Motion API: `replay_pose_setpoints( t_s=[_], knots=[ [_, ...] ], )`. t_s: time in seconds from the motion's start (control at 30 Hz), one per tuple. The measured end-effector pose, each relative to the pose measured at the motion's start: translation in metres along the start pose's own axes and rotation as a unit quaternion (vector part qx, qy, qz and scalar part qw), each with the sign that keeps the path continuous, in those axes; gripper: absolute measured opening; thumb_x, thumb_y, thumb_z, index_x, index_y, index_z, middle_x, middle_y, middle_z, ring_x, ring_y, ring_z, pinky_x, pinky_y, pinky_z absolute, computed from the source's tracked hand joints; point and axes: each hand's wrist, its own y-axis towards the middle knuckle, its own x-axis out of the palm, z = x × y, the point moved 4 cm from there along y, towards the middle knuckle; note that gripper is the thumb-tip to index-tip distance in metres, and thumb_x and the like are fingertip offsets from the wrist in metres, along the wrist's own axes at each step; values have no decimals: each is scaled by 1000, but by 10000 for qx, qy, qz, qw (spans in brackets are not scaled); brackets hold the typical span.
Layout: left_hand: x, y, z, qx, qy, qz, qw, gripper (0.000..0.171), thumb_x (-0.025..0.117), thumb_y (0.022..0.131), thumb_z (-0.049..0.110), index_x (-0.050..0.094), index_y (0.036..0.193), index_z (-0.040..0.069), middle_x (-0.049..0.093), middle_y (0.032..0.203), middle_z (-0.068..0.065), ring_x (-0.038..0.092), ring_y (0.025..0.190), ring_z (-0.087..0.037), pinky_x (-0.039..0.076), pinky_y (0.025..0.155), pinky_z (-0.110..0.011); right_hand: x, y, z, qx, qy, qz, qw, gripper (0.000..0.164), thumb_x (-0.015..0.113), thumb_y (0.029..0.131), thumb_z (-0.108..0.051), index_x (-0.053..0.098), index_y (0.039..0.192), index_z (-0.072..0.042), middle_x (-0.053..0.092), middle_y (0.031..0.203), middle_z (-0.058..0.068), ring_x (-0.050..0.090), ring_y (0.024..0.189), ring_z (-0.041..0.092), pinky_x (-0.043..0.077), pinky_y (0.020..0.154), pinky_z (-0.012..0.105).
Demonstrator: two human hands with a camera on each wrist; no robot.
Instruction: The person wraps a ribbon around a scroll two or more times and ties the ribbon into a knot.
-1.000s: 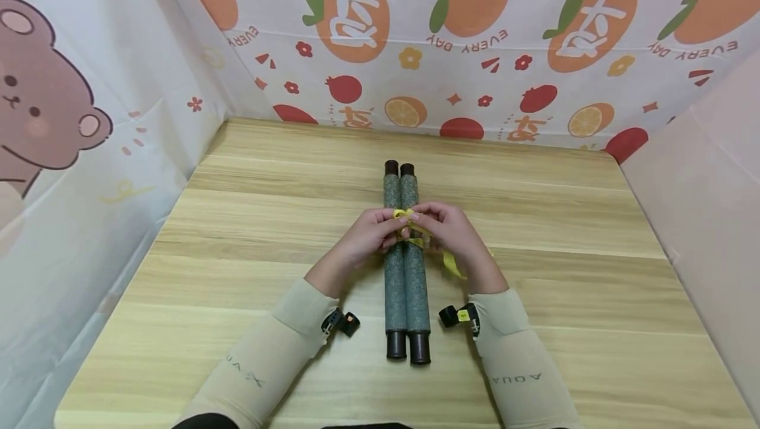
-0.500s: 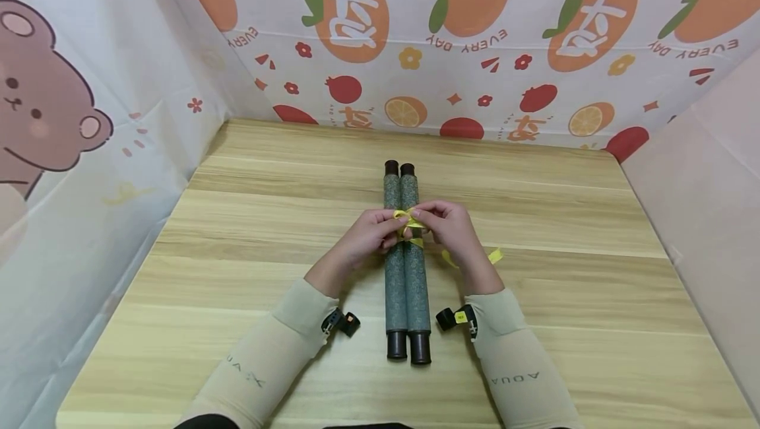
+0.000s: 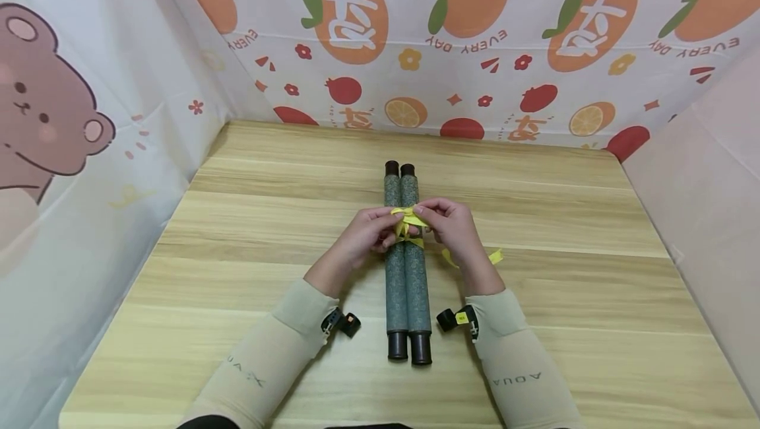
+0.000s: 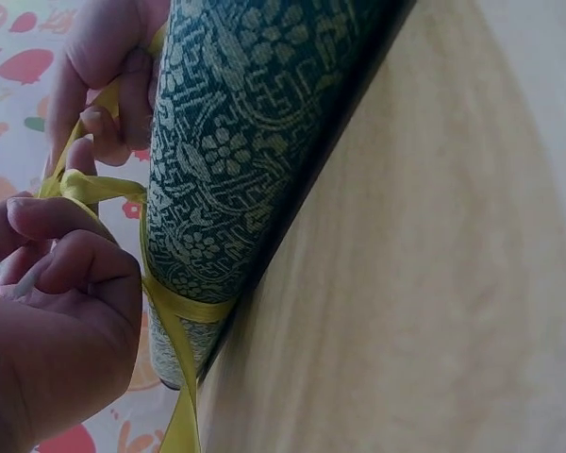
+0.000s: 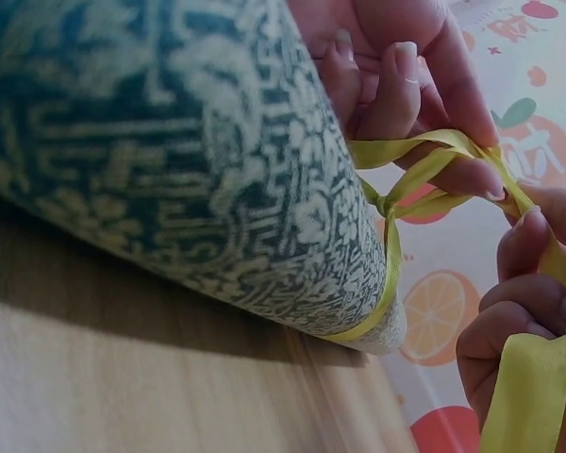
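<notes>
Two green patterned scroll rolls (image 3: 396, 290) with dark end knobs lie side by side on the table. A yellow ribbon (image 3: 412, 219) circles their middle, with a knot and loops raised above it. My left hand (image 3: 363, 236) pinches the ribbon between thumb and index finger from the left. From the other side, my right hand (image 3: 454, 226) pinches it near the loops. The left wrist view shows the ribbon band (image 4: 193, 307) around the green fabric and a tail hanging below. In the right wrist view, a wide ribbon tail (image 5: 533, 392) passes over the right hand.
The wooden table (image 3: 564, 270) extends around the scroll. A ribbon end (image 3: 495, 256) shows just right of my right wrist. Behind stands a fruit-print curtain (image 3: 463, 86), and a bear-print cloth (image 3: 53, 105) hangs at the left. Small cameras sit on both sleeves.
My fingers have drawn slightly apart, spreading the yellow loops wider. The ribbon tail by my right wrist has shifted rightward. The scroll rolls stay in place.
</notes>
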Motion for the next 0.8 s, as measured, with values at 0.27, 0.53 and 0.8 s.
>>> replay_pose_setpoints(
  t_s=[0.27,0.53,0.8],
  knots=[
    [2,0,1,53,-82,92,9999,33,54,95,26,61,123,9,75,79,2,40,44,-7,22,40,-21,4,-8,-16,208,247,118,9994,25,67,87,-22,67,97,0,59,62,-3,36,42,8,27,36,19],
    [2,0,0,-57,-433,158,9989,36,52,96,26,57,128,11,74,78,1,40,42,-7,22,37,-19,7,-9,-19,221,359,247,9988,18,63,88,-14,64,96,2,57,59,-3,38,42,8,28,36,18],
    [2,-1,2,-298,-622,127,9975,34,51,96,27,60,122,6,73,73,1,38,39,-5,21,36,-18,6,-6,-10,-677,87,-674,9954,24,68,86,-22,70,95,0,71,79,5,49,51,15,29,40,21]
  ],
)
